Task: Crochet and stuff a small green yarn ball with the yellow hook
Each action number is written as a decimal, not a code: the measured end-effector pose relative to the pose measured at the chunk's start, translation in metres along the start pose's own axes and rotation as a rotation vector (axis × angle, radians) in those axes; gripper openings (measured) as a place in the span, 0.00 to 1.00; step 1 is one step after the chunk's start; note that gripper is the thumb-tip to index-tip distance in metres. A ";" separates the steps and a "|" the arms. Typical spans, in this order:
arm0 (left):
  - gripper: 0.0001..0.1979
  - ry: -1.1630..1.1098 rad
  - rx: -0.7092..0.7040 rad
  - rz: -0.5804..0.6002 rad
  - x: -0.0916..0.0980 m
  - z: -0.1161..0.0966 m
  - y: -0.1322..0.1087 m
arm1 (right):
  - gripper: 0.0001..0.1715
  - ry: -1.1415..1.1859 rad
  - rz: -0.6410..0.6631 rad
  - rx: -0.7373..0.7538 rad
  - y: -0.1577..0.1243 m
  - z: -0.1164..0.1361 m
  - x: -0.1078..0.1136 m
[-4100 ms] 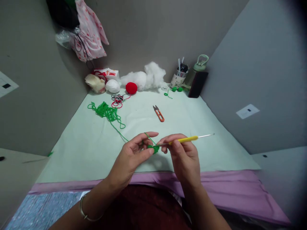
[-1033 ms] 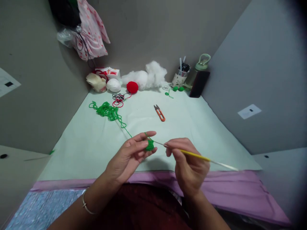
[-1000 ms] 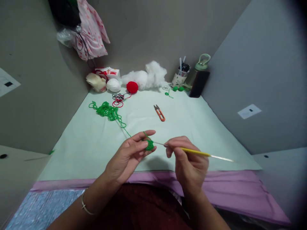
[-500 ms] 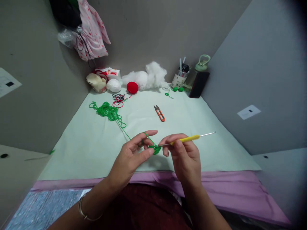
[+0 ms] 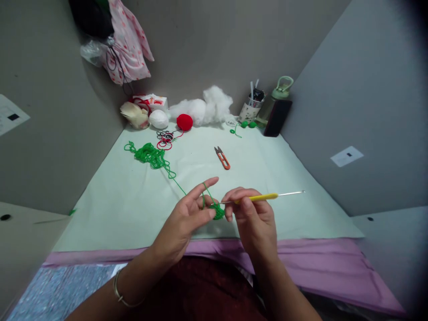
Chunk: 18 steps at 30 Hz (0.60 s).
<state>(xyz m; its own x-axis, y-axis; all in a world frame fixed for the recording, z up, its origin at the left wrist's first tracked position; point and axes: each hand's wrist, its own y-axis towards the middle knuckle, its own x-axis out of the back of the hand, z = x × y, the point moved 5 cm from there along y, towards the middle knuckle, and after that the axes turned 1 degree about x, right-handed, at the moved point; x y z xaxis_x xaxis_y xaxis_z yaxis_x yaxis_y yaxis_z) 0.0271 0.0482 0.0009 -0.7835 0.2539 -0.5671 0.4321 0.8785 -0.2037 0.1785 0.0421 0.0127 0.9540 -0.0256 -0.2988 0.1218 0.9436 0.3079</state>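
Observation:
My left hand [image 5: 187, 218] pinches a small green crochet piece [image 5: 218, 211] between thumb and middle fingers, with the index finger raised and the green yarn strand looped over it. My right hand [image 5: 252, 218] grips a yellow-handled crochet hook [image 5: 264, 196], whose metal tip is in the green piece and whose other end points right. The strand runs back left to a loose green yarn pile [image 5: 149, 155] on the pale green table cover [image 5: 127, 200].
Orange thread snips [image 5: 222, 158] lie mid-table. At the back are a red yarn ball [image 5: 184, 121], a white ball [image 5: 158, 119], white stuffing [image 5: 207, 107], tangled red and black thread [image 5: 164, 138], a cup of tools [image 5: 250, 108], a green bottle [image 5: 274, 104] and a pink bag [image 5: 125, 42].
A second ago the hook's free end pointed down to the right; it has swung up to near level, and my right hand has moved left against the green piece.

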 end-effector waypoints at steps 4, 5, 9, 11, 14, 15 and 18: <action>0.28 -0.124 0.063 0.141 -0.003 0.003 0.002 | 0.15 0.077 -0.031 -0.148 0.004 -0.001 0.003; 0.27 -0.127 0.057 0.156 -0.003 0.003 0.002 | 0.16 0.102 -0.020 -0.183 0.004 -0.002 0.002; 0.24 0.028 -0.036 0.079 -0.001 0.003 0.000 | 0.13 0.074 0.040 -0.109 0.000 0.000 0.000; 0.24 0.146 -0.084 0.034 -0.001 0.002 -0.001 | 0.10 -0.061 0.056 0.024 -0.004 0.003 0.000; 0.23 0.261 -0.113 -0.007 0.001 -0.001 -0.002 | 0.09 -0.181 0.051 0.117 -0.007 0.004 0.001; 0.22 0.279 -0.118 -0.015 0.002 -0.002 -0.002 | 0.09 -0.165 0.037 0.112 -0.007 0.004 0.003; 0.20 0.291 -0.134 -0.036 0.005 -0.005 -0.002 | 0.09 -0.072 -0.011 0.057 -0.002 0.003 0.005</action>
<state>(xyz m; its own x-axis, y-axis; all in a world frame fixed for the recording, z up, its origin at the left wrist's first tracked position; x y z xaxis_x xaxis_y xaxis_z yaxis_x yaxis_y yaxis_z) 0.0201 0.0492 0.0023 -0.9005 0.3096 -0.3055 0.3541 0.9297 -0.1015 0.1841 0.0390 0.0129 0.9695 -0.0612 -0.2374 0.1457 0.9227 0.3570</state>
